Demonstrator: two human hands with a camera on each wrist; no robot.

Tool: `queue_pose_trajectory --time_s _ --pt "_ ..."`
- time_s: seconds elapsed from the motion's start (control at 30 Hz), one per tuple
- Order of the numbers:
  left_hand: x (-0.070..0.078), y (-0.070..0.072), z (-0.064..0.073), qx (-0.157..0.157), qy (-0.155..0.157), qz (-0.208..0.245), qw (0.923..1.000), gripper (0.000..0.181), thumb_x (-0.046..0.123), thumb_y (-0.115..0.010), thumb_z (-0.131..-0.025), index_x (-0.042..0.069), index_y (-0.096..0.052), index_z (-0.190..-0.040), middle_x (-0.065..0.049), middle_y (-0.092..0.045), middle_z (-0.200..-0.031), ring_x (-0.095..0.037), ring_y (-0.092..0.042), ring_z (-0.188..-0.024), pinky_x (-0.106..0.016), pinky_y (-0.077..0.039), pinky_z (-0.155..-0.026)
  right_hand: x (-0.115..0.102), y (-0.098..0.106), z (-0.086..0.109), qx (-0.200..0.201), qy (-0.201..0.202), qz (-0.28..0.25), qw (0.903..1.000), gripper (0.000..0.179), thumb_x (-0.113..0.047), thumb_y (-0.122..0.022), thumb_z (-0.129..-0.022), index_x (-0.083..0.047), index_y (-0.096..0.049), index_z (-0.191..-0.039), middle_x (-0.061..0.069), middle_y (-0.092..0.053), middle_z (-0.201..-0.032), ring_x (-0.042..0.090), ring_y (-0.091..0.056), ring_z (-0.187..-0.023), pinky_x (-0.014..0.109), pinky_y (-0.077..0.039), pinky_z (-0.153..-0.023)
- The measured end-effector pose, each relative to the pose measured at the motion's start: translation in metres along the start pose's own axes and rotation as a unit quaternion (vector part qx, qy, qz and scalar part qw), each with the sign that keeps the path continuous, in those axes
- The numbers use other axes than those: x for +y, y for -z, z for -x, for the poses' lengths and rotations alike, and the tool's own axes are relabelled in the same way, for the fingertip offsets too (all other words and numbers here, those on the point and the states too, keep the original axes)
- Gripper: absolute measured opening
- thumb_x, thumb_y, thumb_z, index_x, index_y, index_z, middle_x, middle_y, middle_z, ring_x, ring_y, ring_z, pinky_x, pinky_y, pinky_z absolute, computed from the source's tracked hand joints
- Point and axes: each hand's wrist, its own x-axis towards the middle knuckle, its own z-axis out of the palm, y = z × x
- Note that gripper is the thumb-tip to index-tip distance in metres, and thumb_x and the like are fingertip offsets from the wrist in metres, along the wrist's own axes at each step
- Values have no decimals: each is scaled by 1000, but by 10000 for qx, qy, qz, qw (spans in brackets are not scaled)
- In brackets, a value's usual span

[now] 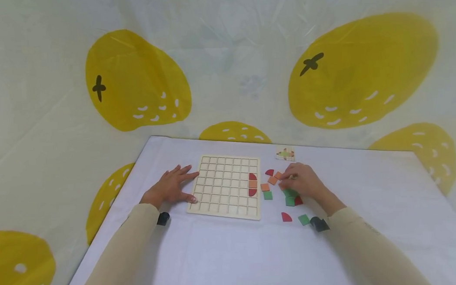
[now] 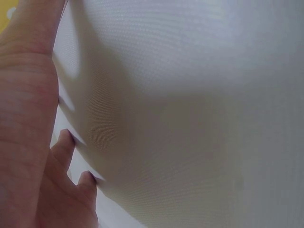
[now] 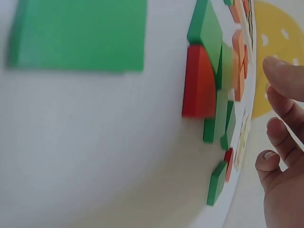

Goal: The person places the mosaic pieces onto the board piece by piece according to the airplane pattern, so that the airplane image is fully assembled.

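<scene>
A pale wooden grid board (image 1: 223, 190) lies on the table with two red quarter-round tiles and an orange square tile (image 1: 252, 184) in its right part. My left hand (image 1: 172, 185) rests at the board's left edge, fingers spread, thumb and a fingertip touching the rim. In the left wrist view the left hand (image 2: 61, 190) shows only partly. My right hand (image 1: 302, 180) is over the loose tiles right of the board, fingers bent near an orange tile (image 1: 278, 175). In the right wrist view its thumb and fingers (image 3: 284, 78) show nothing between them. Green tiles (image 1: 290, 192) lie partly under that hand.
A small pattern card (image 1: 285, 153) lies behind the right hand. A red quarter-round (image 1: 286, 217) and a green square (image 1: 304, 219) lie nearer the front. Beyond the white table (image 1: 235, 259) hangs a cloth with yellow fruit shapes (image 1: 138, 78).
</scene>
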Motion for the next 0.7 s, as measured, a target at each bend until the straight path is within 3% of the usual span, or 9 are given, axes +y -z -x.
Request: queue_pose_trajectory --time_s 0.27,0.7 --pt "0 -2 0 21 9 -19 10000 103 68 -83 -73 36 -39 -161 -5 -22 -176 -42 -10 -164 -67 -10 -131 12 4 1 106 190 105 9997 14 -16 -76 -94 -13 -82 -107 4 -75 -101 24 -64 -101 47 -60 -91" --pt "-4 -3 -4 9 -37 -84 10000 104 71 -81 -73 37 -38 -161 -4 -20 -176 -42 -10 -164 -68 -10 -130 16 6 3 -55 -206 99 9997 15 -16 -76 -96 -11 -81 -108 5 -74 -102 23 -65 -98 45 -62 -91"
